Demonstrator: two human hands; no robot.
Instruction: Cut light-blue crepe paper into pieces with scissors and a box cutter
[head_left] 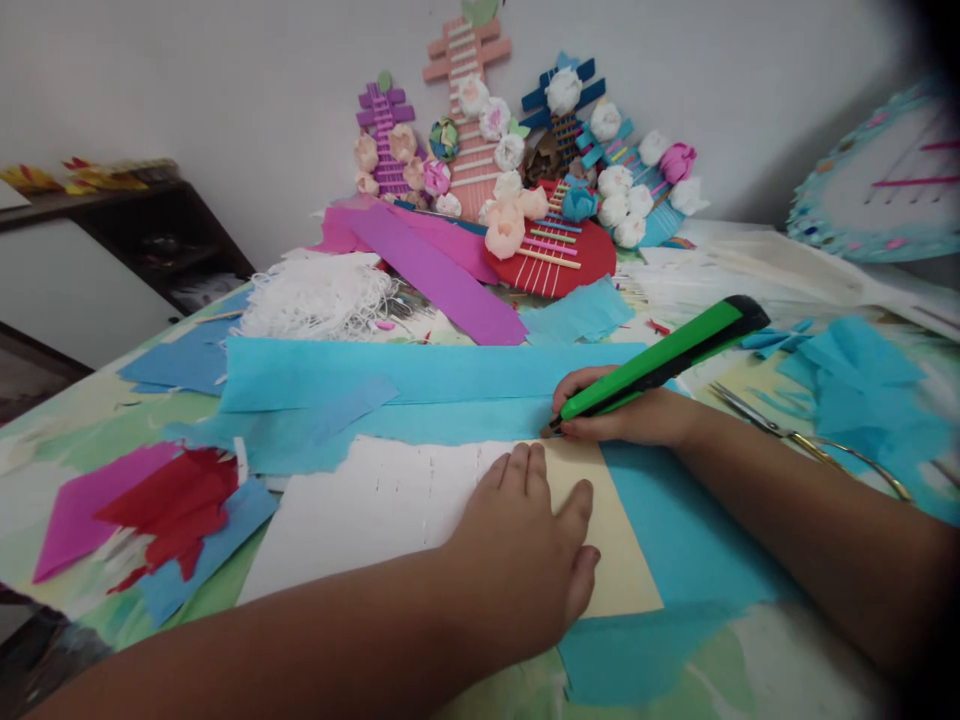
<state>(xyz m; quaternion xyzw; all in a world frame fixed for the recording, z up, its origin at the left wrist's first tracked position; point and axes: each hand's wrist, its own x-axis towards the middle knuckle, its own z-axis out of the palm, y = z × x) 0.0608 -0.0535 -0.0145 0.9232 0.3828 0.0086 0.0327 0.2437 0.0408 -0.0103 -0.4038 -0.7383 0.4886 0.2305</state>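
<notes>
At centre frame the right hand grips a green knife, its long axis slanting up to the right, tip at the far edge of the paper that the flat, open left hand presses to the desk.

green utility knife, tip on cream card

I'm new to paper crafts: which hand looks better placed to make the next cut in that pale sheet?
Probably the right hand: it grips the green cutter with its tip at the pale sheet's top edge. The left hand lies flat, pinning the sheet.
</notes>
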